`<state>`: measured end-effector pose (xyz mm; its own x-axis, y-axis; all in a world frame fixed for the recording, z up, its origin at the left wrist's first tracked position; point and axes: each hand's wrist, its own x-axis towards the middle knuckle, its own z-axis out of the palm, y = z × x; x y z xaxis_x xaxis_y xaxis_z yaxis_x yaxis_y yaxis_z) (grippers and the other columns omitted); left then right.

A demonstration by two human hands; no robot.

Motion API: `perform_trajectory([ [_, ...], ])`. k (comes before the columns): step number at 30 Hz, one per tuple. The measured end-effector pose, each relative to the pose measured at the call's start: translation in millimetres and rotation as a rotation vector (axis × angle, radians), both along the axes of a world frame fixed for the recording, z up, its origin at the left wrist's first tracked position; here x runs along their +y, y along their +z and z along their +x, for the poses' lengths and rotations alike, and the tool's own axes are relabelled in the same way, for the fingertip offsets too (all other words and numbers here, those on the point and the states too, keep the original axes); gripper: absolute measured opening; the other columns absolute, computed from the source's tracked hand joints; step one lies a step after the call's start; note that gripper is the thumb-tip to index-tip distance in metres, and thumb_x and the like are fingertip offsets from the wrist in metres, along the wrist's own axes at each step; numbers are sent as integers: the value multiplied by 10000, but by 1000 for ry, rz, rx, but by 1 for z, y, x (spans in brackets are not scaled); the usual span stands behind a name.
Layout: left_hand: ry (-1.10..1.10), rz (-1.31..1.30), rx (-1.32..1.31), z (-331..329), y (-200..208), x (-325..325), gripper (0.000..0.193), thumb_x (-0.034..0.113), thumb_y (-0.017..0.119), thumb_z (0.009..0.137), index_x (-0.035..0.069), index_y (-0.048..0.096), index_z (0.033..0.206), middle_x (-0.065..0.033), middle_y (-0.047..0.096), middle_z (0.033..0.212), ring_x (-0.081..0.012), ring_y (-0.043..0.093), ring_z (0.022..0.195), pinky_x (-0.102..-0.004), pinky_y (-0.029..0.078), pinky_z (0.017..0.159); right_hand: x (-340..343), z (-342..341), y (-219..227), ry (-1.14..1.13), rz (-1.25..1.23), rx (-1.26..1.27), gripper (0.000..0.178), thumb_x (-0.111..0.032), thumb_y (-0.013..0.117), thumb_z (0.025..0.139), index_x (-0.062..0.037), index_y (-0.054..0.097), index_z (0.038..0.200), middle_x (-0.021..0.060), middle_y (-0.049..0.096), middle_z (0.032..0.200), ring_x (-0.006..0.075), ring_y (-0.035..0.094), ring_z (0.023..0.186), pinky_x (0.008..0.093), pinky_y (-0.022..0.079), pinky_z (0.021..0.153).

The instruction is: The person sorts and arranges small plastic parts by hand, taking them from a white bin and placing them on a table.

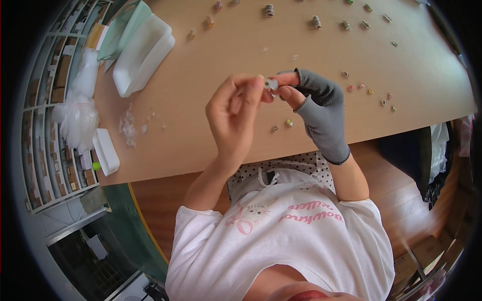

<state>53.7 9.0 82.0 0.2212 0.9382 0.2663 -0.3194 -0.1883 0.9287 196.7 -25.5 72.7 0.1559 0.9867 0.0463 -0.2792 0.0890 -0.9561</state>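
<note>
Above the table, in front of my chest, my bare left hand [236, 103] and my right hand [321, 105] meet at the fingertips. A grey fingerless glove covers the right one. Both hands pinch a small shiny white-and-silver piece [271, 84] between thumb and finger. The fingers cover part of it, so its exact kind cannot be made out. On the table just below the hands lie a small yellow-and-white ring-like piece [289, 122] and a darker small piece [275, 128].
Several small ring-like pieces [371, 91] are scattered to the right. Little stacks [269, 10] stand along the far side. A white plastic bin [143, 57] and a green basket [118, 35] are at left, near clear plastic scraps [127, 126] and a white tray [106, 153].
</note>
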Motion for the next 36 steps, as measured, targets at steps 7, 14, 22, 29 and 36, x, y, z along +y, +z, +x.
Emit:
perform_trajectory([
  [7,-140,-611,-492,-1,-19,16,243,269,545,1015,34,604,1030,-162,599,1233,-199,576,1133,-325,455,1045,13,-2,-25,-413,524,-860,240,-103,774,714,-110,727,950,40,657,833,248,629,828,348,500,701],
  [14,-69,-410,-386,10,-17,5,221,255,518,1027,55,602,1062,-178,540,1379,-200,548,1213,-319,424,1066,15,-7,-31,-398,391,-856,206,-134,784,724,-95,713,913,23,668,818,241,623,782,349,492,693],
  [22,-10,-187,-232,19,-28,-7,247,281,476,1045,66,569,968,-164,507,1427,-160,593,999,-252,476,858,12,-17,-30,-354,267,-693,196,-86,748,741,-55,697,928,55,693,849,226,622,736,323,496,650],
  [29,50,-143,-221,30,-27,-12,242,272,462,1054,65,534,953,-122,528,1423,-108,593,947,-223,461,824,13,-23,-39,-281,95,-250,262,-60,727,802,34,644,1032,67,702,933,113,609,725,249,498,672],
  [36,77,-98,-217,35,-42,-5,231,246,472,1051,47,529,949,-143,538,1406,-157,595,1070,-246,463,850,17,-23,-35,-442,294,-735,181,-65,725,812,20,630,939,38,691,910,89,615,729,246,492,663],
])
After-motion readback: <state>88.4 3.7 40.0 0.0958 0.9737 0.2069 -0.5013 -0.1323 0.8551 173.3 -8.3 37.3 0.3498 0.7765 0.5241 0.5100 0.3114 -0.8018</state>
